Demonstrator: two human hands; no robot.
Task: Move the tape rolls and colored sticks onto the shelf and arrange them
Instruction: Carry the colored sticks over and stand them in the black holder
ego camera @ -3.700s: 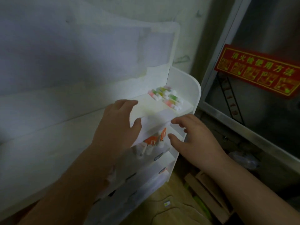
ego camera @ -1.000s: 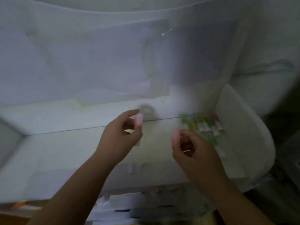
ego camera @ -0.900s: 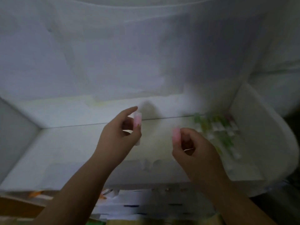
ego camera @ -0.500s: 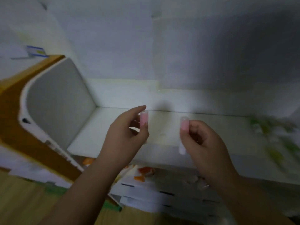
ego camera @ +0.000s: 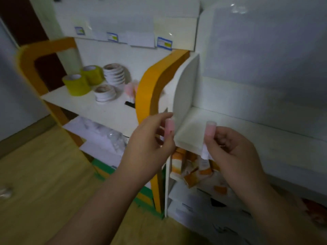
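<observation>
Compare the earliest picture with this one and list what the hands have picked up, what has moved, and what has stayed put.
Both hands started empty at the white shelf, near the colored sticks. Now the left hand pinches one pink stick and the right hand pinches another. The view has swung left, bringing the orange-edged shelf with its tape rolls into sight. Over the last second both grips stayed unchanged.

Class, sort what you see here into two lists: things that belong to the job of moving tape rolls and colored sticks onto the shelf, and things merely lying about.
Belongs to the job:
- pink stick in the left hand
- pink stick in the right hand
- yellow tape rolls
- white tape rolls
- white shelf

Lying about:
- orange packets below
- labelled paper packs
</observation>
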